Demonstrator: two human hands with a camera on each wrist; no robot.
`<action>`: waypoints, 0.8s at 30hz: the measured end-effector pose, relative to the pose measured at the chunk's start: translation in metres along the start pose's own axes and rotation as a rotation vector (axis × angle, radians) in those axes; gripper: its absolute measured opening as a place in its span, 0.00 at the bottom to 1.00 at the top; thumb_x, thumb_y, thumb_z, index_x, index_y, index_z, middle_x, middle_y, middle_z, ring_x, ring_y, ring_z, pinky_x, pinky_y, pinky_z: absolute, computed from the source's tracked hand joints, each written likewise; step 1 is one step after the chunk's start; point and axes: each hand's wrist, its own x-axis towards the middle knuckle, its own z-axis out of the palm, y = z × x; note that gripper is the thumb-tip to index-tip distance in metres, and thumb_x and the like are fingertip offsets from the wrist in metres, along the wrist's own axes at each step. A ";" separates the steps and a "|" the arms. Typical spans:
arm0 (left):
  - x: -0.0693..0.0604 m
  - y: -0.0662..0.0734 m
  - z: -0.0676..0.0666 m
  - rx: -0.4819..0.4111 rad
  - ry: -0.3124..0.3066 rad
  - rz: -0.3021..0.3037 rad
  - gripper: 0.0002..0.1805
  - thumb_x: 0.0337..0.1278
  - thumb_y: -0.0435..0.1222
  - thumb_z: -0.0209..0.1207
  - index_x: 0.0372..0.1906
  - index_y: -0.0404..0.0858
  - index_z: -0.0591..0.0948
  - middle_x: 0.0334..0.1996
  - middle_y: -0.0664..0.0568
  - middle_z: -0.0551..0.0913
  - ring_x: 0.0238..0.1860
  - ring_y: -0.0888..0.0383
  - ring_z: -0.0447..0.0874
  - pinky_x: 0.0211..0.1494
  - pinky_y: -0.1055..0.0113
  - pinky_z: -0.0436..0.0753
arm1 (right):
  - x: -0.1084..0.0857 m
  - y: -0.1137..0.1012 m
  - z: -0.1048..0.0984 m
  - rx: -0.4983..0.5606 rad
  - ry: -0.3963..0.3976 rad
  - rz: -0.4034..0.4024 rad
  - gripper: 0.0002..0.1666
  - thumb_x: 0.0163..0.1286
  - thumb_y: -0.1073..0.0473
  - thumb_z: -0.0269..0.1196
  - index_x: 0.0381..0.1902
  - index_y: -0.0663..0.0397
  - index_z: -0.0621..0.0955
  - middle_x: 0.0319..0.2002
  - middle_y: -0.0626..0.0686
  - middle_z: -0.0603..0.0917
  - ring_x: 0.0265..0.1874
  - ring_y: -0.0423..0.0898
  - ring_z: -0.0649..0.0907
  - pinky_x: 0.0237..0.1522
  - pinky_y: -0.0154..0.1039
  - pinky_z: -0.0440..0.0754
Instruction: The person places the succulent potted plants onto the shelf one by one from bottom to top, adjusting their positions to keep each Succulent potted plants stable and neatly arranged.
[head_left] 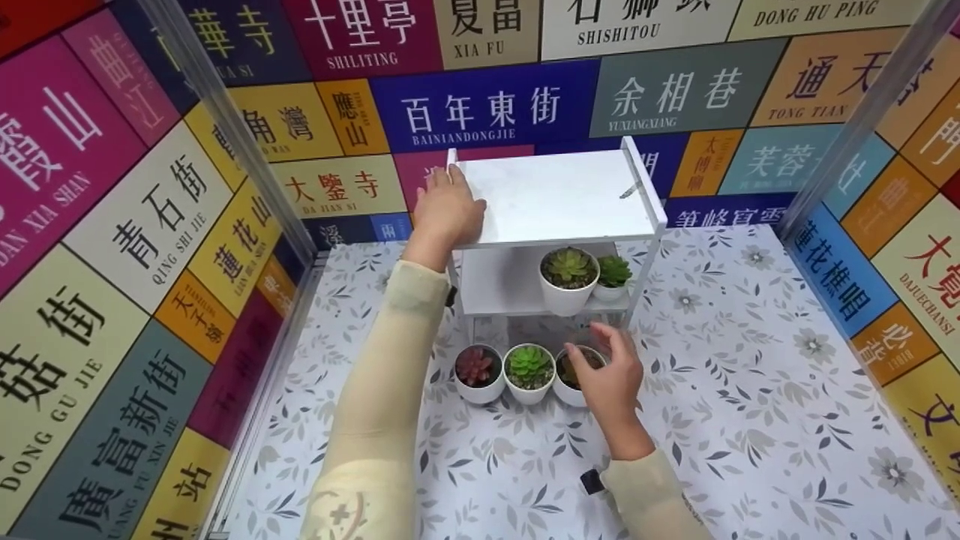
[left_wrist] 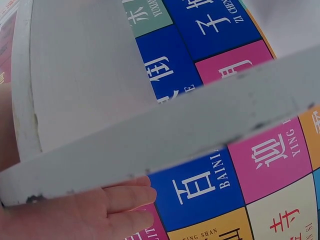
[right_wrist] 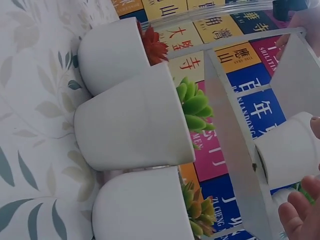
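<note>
My left hand (head_left: 448, 214) (left_wrist: 120, 205) grips the left side of a white shelf unit (head_left: 555, 191), thumb and fingers on opposite sides of its raised edge. The right hand (head_left: 613, 386) (right_wrist: 302, 207), thumb and fingers spread apart, holds nothing; in the head view it partly covers a white pot (head_left: 571, 396) with a small succulent. Left of that pot stand a green succulent pot (head_left: 529, 390) (right_wrist: 132, 122) and a red succulent pot (head_left: 480, 391) (right_wrist: 112, 55). On the middle shelf are a larger succulent pot (head_left: 568, 296) (right_wrist: 290, 147) and a smaller one (head_left: 613, 289).
A leaf-patterned cloth (head_left: 750, 375) lies under the shelf unit and the front row of pots. Walls with coloured lettered panels (head_left: 480, 105) stand behind and at both sides, with clear upright strips (head_left: 247, 150) at the corners.
</note>
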 end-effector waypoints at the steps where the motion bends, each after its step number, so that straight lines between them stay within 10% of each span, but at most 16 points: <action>1: 0.000 0.000 0.000 -0.002 -0.002 -0.001 0.46 0.83 0.54 0.45 0.87 0.32 0.42 0.88 0.36 0.44 0.89 0.42 0.39 0.91 0.48 0.44 | -0.001 0.001 0.000 -0.008 -0.005 -0.007 0.27 0.60 0.62 0.81 0.56 0.59 0.85 0.51 0.59 0.86 0.55 0.55 0.87 0.60 0.20 0.80; 8: 0.000 -0.002 -0.001 -0.011 -0.012 0.005 0.47 0.83 0.54 0.45 0.87 0.32 0.41 0.88 0.36 0.42 0.89 0.42 0.38 0.91 0.48 0.43 | -0.007 0.007 -0.003 -0.016 -0.058 0.011 0.32 0.60 0.59 0.82 0.60 0.57 0.84 0.54 0.59 0.85 0.58 0.56 0.85 0.62 0.49 0.84; 24: -0.001 -0.001 -0.001 -0.020 -0.014 0.001 0.46 0.83 0.54 0.45 0.87 0.33 0.41 0.88 0.38 0.42 0.89 0.43 0.36 0.91 0.49 0.41 | -0.017 0.024 -0.006 -0.062 -0.119 0.008 0.44 0.56 0.55 0.84 0.69 0.58 0.79 0.60 0.64 0.82 0.62 0.61 0.81 0.65 0.59 0.81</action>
